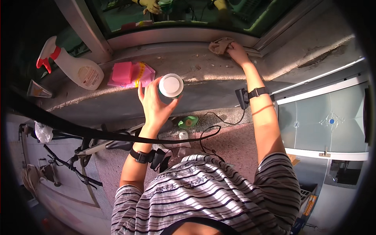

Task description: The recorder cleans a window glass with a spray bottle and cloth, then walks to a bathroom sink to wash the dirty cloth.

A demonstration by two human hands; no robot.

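Note:
My left hand (155,101) grips a container with a round white lid (171,85) and a greenish body, held just in front of the sill's edge. Only the lid and a sliver of its side show. At the far right of the concrete windowsill (182,66), my right hand (236,51) holds a crumpled brown cloth (221,46) against the foot of the window frame (182,35). Left of the container, a pink sponge-like block (122,72) rests on a pink plastic packet (145,75). Beyond these stands a white spray bottle (79,69) with a red trigger, its label bearing writing.
Small pale crumbs dot the sill. A small metallic-looking piece (39,89) lies at its left end. Below are a green object (188,122), a thin black cable (226,122) and a bicycle (77,164). A frosted-glass panel (311,120) stands at right. A black strap (117,135) crosses the view.

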